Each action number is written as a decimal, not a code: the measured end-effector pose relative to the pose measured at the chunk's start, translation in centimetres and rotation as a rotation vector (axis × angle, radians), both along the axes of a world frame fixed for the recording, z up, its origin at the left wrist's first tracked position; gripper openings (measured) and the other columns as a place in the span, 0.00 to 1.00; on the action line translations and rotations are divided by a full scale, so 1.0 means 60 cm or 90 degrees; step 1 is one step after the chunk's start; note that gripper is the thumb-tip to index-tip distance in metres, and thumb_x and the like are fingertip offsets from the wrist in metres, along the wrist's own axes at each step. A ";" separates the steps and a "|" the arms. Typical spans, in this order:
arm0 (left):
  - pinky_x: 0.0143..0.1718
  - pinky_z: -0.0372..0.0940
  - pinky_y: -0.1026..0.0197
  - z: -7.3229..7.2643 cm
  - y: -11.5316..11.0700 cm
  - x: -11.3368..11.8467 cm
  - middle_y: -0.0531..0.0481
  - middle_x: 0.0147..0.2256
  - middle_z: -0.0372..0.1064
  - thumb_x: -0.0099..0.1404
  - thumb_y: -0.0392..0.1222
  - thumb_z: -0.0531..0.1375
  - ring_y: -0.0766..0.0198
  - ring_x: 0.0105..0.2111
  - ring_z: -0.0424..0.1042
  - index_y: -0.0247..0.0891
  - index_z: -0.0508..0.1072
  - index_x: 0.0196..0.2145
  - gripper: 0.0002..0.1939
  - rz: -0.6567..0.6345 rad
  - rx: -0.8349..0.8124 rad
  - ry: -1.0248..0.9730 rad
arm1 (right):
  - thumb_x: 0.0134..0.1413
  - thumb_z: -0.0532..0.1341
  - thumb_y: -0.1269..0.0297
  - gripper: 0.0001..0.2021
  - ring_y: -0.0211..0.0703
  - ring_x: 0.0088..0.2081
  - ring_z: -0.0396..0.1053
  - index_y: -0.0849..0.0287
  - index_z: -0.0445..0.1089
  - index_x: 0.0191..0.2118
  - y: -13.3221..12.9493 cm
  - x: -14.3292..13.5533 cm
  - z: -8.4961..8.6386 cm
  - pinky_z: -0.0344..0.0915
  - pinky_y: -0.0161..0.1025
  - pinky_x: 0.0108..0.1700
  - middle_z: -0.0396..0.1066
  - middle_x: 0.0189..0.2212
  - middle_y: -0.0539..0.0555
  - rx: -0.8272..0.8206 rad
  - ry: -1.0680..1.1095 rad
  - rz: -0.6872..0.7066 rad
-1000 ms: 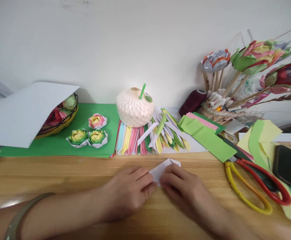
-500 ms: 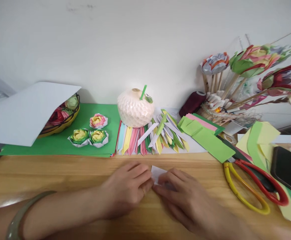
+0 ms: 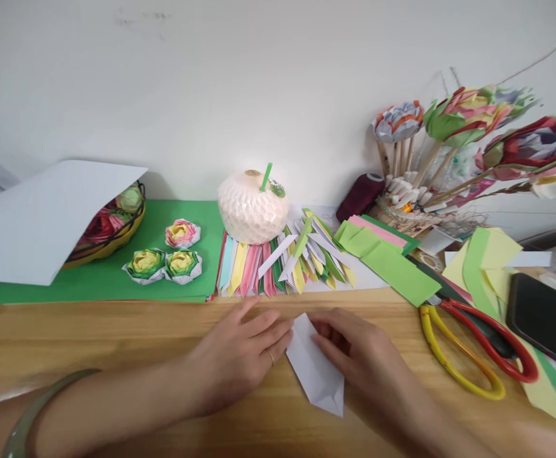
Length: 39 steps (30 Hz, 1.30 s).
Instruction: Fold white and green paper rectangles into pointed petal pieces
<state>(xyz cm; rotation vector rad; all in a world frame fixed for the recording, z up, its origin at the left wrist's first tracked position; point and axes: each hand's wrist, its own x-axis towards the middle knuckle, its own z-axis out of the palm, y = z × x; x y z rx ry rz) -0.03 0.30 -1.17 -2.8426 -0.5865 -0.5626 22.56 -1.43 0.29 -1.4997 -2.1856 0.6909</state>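
On the worktop (image 3: 91, 337), nearer you than the jar (image 3: 253, 213) and slightly right of it, you appear to be folding white paper (image 3: 315, 369).
Your left hand (image 3: 242, 350) lies with fingers spread, tips at the paper's left edge; your right hand (image 3: 361, 346) curls at the other, any pinch hidden. A neat crease calls for aligned edges before pressing. Right of the jar, scissors (image 3: 521, 366) and phone (image 3: 545, 318) lie well apart; paper strips (image 3: 247, 270) at its foot sit near your left fingertips.
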 end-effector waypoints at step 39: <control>0.60 0.48 0.41 -0.013 0.013 -0.001 0.45 0.49 0.69 0.69 0.34 0.54 0.56 0.56 0.60 0.32 0.69 0.49 0.12 -0.008 0.024 -0.004 | 0.64 0.49 0.72 0.12 0.44 0.33 0.64 0.63 0.70 0.38 -0.001 -0.009 -0.010 0.63 0.39 0.34 0.69 0.31 0.57 0.331 -0.144 0.189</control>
